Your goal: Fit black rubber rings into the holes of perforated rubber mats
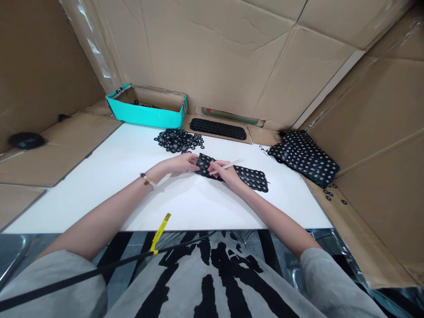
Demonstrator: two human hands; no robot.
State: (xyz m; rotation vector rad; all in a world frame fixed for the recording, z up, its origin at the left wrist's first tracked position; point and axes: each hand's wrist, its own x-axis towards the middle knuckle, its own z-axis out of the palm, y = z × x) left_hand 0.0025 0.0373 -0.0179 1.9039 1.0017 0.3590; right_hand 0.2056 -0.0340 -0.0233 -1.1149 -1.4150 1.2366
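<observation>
Black rectangular strip with rows of pale round spots (251,177) lies on the white tabletop (202,210), middle hidden by the right hand (225,171). That hand: fingers pinched closed on a slim white stick (233,164); tip contact hard to make out. Left hand (184,163): fingers part-curled, touching strip's left end; whether gripping, cannot tell. Beyond: heap of small black rings (176,140). Farther: turquoise-sided cardboard box (149,117), contents mostly hidden by its front wall.

Matt cardboard wall (212,53), smooth tabletop (198,207)
</observation>
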